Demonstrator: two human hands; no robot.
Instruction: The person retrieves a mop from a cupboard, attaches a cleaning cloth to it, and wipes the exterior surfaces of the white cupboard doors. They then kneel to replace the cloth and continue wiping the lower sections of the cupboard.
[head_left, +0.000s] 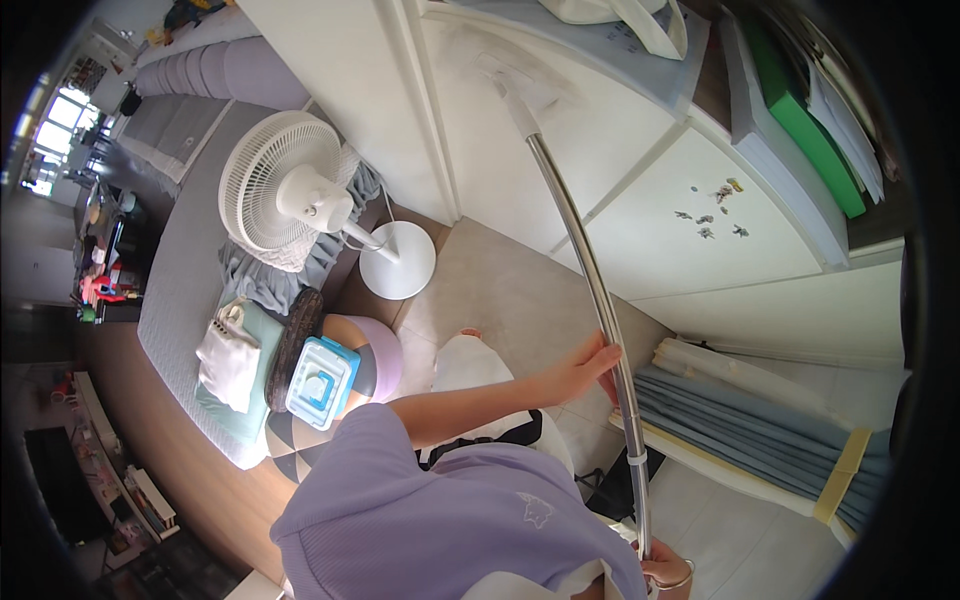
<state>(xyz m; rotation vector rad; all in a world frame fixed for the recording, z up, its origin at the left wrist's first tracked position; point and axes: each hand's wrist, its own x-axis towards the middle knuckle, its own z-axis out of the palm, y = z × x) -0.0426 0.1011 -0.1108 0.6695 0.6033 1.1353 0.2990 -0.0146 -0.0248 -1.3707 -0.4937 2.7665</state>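
Observation:
A long metal pole (574, 217) crosses the view with both my hands on it. My left hand (589, 369) wraps around its middle part. Lower down, by my side, my right hand (664, 564) grips the near end, a bangle at its wrist. A white plastic ring (637, 458) sits on the pole between them. At the far end, a pale mop-like head (517, 82) lies against a white cabinet panel (465, 142); it is blurred, and whether its pad is flat against the surface I cannot tell.
A white pedestal fan (285, 184) stands left beside a grey sofa (180, 300). A blue-lidded plastic box (322, 382) rests on a patterned pouf (382, 352). Small decorations (705, 219) stick to the cabinet; folders (802, 127) stand above. Tied blue-grey curtains (750, 420) hang right.

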